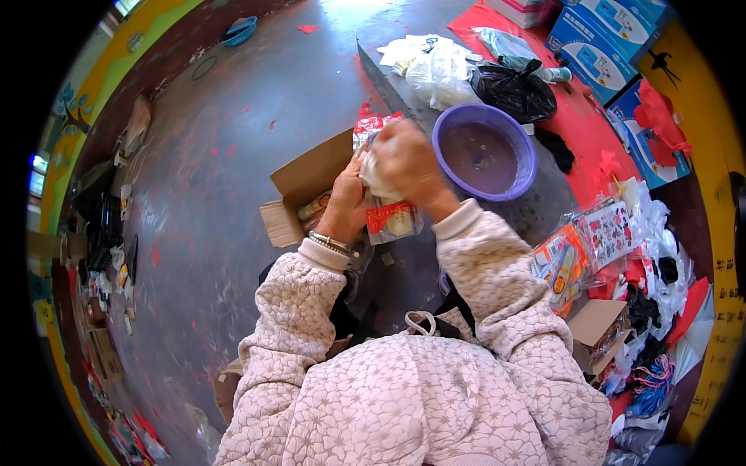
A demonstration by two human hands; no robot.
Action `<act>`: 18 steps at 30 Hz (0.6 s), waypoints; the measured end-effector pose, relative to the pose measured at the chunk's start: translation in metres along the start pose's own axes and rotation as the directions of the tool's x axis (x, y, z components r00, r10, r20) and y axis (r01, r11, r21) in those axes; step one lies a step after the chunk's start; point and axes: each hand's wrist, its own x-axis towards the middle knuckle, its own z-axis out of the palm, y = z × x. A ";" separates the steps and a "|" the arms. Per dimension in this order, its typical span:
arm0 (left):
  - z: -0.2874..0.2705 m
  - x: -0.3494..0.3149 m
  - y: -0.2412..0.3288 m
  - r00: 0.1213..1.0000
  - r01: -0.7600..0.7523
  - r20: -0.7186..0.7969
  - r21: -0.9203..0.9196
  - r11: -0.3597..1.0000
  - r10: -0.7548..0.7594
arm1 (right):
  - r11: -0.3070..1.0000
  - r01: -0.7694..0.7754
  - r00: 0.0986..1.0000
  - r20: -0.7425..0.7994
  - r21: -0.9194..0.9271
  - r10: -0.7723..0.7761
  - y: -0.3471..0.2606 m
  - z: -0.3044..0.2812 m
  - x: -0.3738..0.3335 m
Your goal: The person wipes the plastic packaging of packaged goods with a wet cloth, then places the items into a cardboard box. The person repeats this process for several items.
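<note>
grey concrete floor (233, 155) fills the left of the frame; the grey bench (536, 210) runs up the right with a purple basin (483, 155) on it. at centre, above an open cardboard box (307, 186), my right hand (408, 163) and left hand (346, 206) each close their grip on a clear snack packet (392, 220).

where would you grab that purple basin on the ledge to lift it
Probably by the rim of the purple basin, on its right side. It sits upright and open, so the thick rolled lip is exposed all round. The right hand and the clear packet it holds with the left hand crowd the left side.
</note>
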 end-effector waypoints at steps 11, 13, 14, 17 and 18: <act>-0.010 0.021 0.056 0.900 -0.316 -0.337 -0.066 0.946 0.277 | 0.657 -0.651 0.759 0.355 0.380 0.546 0.035 -0.058 -0.006; -0.015 0.029 0.055 0.904 -0.335 -0.300 -0.055 0.941 0.304 | 0.279 -0.775 0.613 0.567 0.567 0.551 0.035 -0.048 -0.014; -0.014 0.032 0.051 0.919 -0.318 -0.262 -0.056 0.946 0.294 | 0.196 -0.819 0.556 0.662 0.539 0.503 0.029 -0.041 -0.016; -0.007 0.031 0.036 0.933 -0.300 -0.219 -0.040 0.953 0.284 | 0.182 -0.816 0.576 0.746 0.549 0.333 0.004 -0.032 -0.018; -0.002 0.027 0.033 0.934 -0.300 -0.213 -0.032 0.954 0.286 | 0.134 -0.805 0.586 0.739 0.578 0.333 0.006 -0.029 -0.017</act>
